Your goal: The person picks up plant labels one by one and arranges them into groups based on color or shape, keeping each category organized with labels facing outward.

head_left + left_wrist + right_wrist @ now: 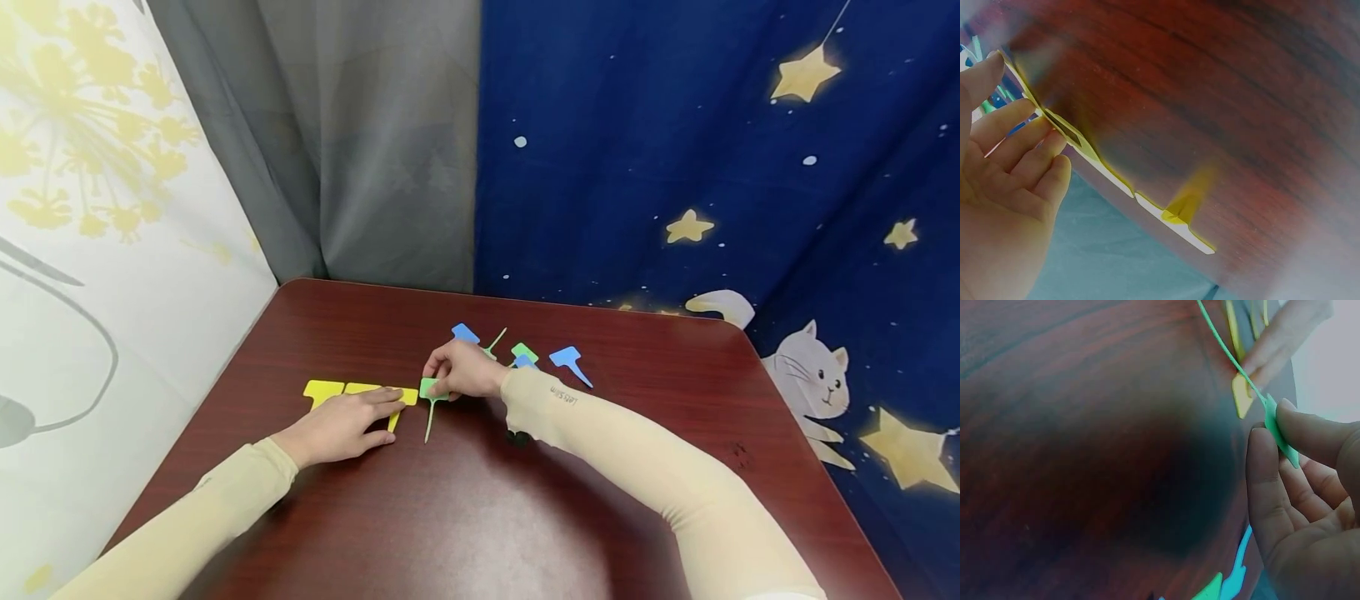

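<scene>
My right hand (468, 369) pinches a green T-shaped plant label (428, 388) by its flat head between thumb and fingers. The label's thin stem points toward me. In the right wrist view the same green label (1280, 434) is seen nearly edge-on. My left hand (337, 425) rests with extended fingers on a row of yellow plant labels (323, 389), just left of the green one. The hand hides part of that row. In the left wrist view the yellow labels (1175, 220) lie end to end along the table.
Beyond my right hand lie loose labels: a blue label (465, 333), a green label (525, 351) partly under another blue one, and a blue label (572, 359) farther right. The dark red wooden table (420, 533) ends at curtains (397, 167) behind and a pale wall at left.
</scene>
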{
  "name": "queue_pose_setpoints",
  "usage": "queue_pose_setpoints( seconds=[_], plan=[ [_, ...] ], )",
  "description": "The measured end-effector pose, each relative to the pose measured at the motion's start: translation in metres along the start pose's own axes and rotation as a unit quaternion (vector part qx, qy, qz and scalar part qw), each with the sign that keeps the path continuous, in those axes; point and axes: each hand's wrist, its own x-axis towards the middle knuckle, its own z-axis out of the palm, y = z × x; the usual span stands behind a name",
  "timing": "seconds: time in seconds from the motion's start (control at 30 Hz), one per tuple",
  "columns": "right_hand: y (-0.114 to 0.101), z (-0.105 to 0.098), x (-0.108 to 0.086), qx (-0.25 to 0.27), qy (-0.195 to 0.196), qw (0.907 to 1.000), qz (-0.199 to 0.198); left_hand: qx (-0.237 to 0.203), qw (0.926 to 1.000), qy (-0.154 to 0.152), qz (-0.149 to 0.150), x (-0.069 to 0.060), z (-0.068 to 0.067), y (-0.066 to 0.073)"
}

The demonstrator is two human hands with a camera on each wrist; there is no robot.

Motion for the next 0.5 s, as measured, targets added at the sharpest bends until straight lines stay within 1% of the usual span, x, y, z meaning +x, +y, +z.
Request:
queue_pose_setpoints(
  seconds=[0.1,0.2,0.27,0.4,0.5],
  plan=[
    [0.003,0.006,0.000,-0.017,-0.001,0.9998,-0.004,-0.003,1.0000,0.003,0.002,-0.001,0.000,0.000],
    [0.006,0.011,0.000,-0.059,0.011,0.9981,-0.016,-0.006,1.0000,0.005,0.002,-0.001,0.000,0.000],
    [0.008,0.014,0.001,-0.104,0.026,0.9938,-0.029,-0.005,1.0000,0.004,0.000,-0.001,0.000,0.001],
    [0.013,0.020,0.002,-0.188,0.051,0.9797,-0.046,-0.005,1.0000,0.004,-0.004,-0.001,-0.001,0.002],
    [0.016,0.023,0.002,-0.215,0.066,0.9731,-0.048,-0.005,1.0000,0.007,-0.004,-0.001,-0.001,0.002]
  ],
)
